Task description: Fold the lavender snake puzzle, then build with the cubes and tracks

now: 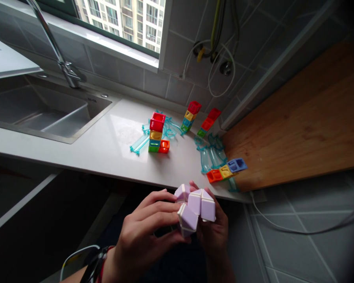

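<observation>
A lilac and white snake puzzle (194,204), folded into a lumpy cluster of wedges, is held in front of the counter's near edge. My left hand (150,224) grips it from the left, fingers along its side and thumb underneath. From the right, my right hand (215,228) is wrapped round its back and lower side, most of its fingers hidden behind the toy. Beyond the hands, a row of orange, yellow and blue blocks (225,171) lies at the counter's right end.
On the white counter (106,147) stand a red-topped block tower (155,133), another block stack (190,116) and a leaning red stack (209,122). Clear teal track pieces (212,155) lie among them. A steel sink (73,135) with a faucet (69,74) is at left; a wooden board (297,118) bounds the right.
</observation>
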Demonstrator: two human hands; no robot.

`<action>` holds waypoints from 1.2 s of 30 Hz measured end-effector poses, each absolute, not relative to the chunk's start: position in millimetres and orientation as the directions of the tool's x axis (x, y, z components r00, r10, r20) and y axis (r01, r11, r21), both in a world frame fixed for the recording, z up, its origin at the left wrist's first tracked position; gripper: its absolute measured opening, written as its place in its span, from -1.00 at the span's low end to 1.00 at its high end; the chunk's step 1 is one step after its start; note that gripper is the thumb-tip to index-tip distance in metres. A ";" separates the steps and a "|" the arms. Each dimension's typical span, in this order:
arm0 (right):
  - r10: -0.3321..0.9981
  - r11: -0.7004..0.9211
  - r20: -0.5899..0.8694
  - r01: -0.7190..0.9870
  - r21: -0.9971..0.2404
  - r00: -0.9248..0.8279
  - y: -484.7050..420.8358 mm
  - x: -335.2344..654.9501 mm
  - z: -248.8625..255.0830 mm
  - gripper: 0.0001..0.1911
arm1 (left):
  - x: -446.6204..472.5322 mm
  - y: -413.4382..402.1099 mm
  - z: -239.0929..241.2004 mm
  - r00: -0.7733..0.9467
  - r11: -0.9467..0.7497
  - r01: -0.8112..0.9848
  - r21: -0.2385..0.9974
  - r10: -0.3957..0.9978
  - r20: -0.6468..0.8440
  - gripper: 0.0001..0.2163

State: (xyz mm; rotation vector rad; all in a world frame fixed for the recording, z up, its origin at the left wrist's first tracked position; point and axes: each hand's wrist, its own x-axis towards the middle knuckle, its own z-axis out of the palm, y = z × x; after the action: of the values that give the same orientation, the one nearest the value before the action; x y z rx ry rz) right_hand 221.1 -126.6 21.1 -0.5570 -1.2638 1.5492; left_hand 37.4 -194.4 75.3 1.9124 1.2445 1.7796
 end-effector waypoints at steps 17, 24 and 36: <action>0.844 0.221 0.370 -0.377 -0.900 -0.389 -130.1 223.3 39.0 -0.41 | 36.6 -220.7 60.9 0.012 -0.585 0.613 0.531 0.679 0.734 -0.64; 0.827 0.251 0.382 -0.337 -0.907 -0.412 -132.2 221.9 48.4 -0.49 | 32.0 -212.3 60.2 0.042 -0.597 0.585 0.550 0.699 0.714 -0.68; 0.870 0.265 0.357 -0.288 -0.920 -0.341 -133.2 218.1 45.6 -0.57 | 25.6 -188.8 63.7 0.116 -0.657 0.508 0.558 0.694 0.711 -0.39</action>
State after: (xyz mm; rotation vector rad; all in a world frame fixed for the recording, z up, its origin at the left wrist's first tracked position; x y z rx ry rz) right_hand 218.1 -133.2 45.6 -0.5801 -1.4413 1.3328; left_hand 25.6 -188.8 63.7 2.2081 1.2052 1.5694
